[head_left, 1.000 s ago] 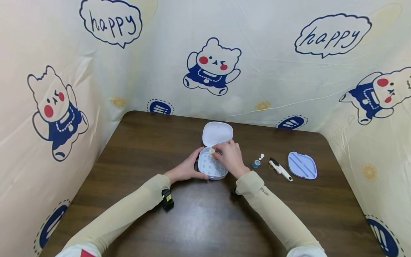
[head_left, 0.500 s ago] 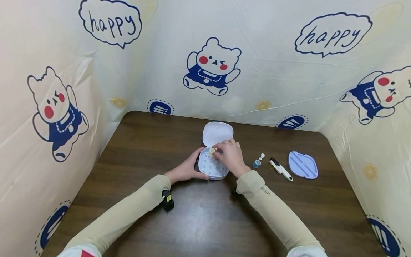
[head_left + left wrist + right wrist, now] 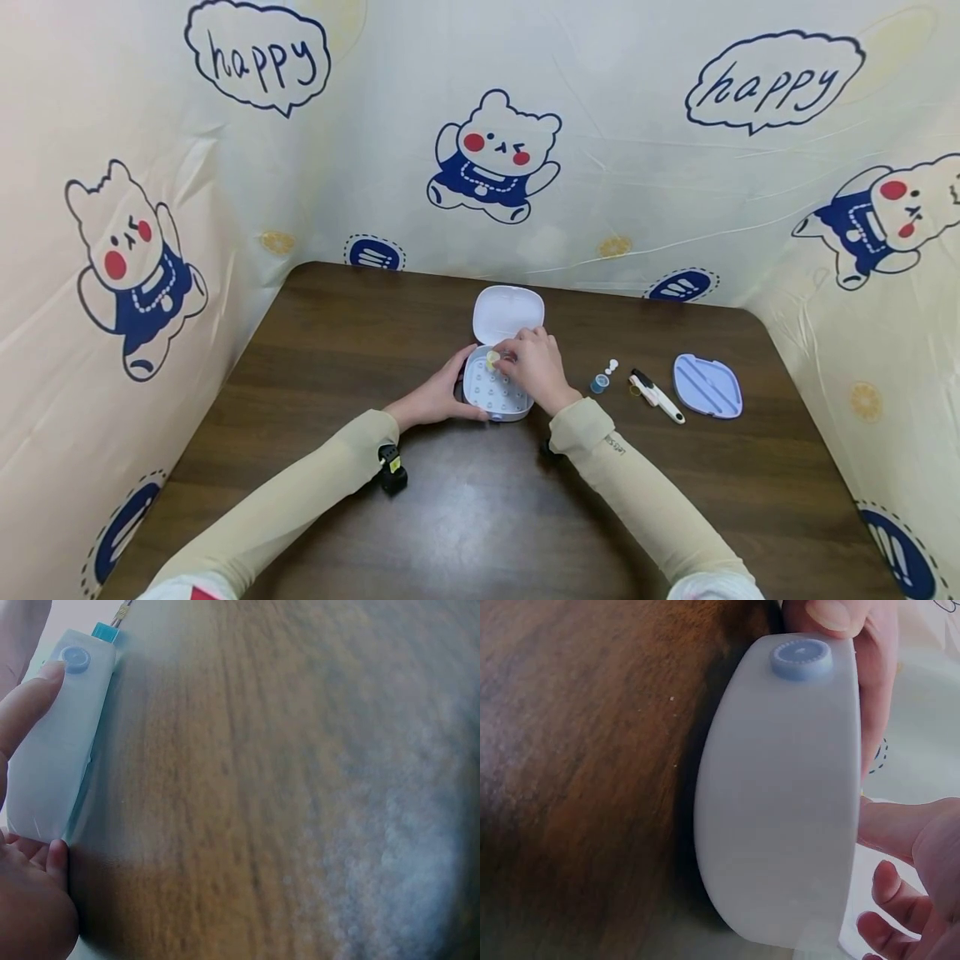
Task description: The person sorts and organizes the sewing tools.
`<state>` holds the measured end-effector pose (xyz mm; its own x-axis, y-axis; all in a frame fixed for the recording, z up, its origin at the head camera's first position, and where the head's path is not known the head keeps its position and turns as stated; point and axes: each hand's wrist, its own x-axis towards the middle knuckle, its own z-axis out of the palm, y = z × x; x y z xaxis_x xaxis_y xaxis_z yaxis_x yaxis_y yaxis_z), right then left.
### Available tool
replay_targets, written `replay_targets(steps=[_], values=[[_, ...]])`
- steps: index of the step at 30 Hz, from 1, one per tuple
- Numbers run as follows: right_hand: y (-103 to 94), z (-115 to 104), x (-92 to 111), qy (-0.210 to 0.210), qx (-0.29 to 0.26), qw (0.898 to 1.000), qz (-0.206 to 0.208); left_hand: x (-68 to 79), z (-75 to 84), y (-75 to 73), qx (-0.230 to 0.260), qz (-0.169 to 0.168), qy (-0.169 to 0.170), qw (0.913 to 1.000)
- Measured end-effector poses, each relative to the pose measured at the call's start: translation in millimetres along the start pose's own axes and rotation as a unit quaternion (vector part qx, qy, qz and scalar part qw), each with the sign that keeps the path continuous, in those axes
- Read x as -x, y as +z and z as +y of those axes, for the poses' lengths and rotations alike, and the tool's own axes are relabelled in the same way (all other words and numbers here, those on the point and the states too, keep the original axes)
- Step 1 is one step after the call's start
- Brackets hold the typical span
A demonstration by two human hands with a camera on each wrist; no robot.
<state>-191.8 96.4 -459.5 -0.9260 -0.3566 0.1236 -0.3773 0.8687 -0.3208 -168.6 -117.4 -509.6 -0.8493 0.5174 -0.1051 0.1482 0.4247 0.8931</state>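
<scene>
A white sewing box [image 3: 514, 415] stands on the table, its lid [image 3: 508, 313] folded back and rows of small pegs inside. My left hand [image 3: 437, 401] grips the box from the left, with the thumb along its front. In the left wrist view that thumb lies beside the round blue button [image 3: 75, 659]. My right hand [image 3: 540, 368] reaches over the box's right side and pinches a small yellow thread spool [image 3: 491, 360] at the back left of the interior. In the right wrist view the box's wall hides the spool and part of the right fingers.
To the right lie a blue thread spool [image 3: 599, 383], small white pieces [image 3: 612, 366] and a slim white tool with a black end [image 3: 660, 402]. Farther right is a blue divided tray [image 3: 707, 386]. Printed curtains [image 3: 495, 242] enclose the brown table [image 3: 337, 325] at the back and sides.
The yellow spool has shifted and turned slightly in my right fingers, a little to the left. My left hand and the box stay in place.
</scene>
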Motion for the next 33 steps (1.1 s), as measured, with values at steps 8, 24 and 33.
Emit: replay_targets(steps=[8, 24, 33], values=[[5.7, 2, 1, -0.005, 0.016, 1.000, 0.002, -0.4, -0.7, 0.0, 0.000, -0.001, -0.001, 1.0000], [10.3, -1, 2, -0.005, 0.027, 0.999, 0.019, -2.8, -2.0, -1.4, -0.002, 0.001, 0.004, 1.0000], [12.7, -3, 6, -0.014, 0.047, 0.998, 0.036, -0.3, -0.6, -0.7, 0.000, -0.002, 0.000, 1.0000]])
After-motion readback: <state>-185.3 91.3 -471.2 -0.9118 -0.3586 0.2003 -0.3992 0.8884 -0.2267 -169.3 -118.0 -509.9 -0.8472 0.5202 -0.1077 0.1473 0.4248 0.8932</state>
